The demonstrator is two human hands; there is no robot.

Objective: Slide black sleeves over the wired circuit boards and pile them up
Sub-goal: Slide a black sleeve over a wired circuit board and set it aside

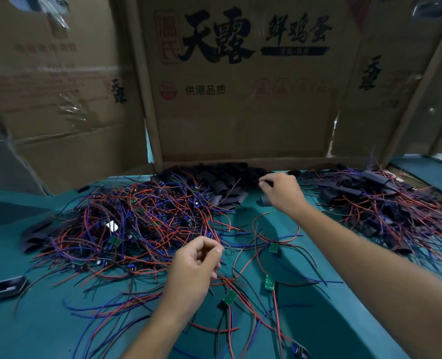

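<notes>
A big tangle of bare circuit boards with red, blue and black wires (137, 224) covers the left middle of the teal table. A heap of empty black sleeves (222, 182) lies at the back centre. My right hand (282, 193) reaches to that heap, its fingers pinching a black sleeve at its edge. My left hand (196, 265) hovers with curled fingers over loose wires, pinching thin wire ends. Small green boards (269, 282) (230, 297) (273, 247) lie by it. At the right sits a pile of sleeved boards (385, 211).
Cardboard box walls (240, 99) stand upright behind the table and on both sides. Loose black sleeves (7, 287) lie at the left front edge, and more (36, 234) beside the tangle. Teal table surface (46, 327) shows at the front left.
</notes>
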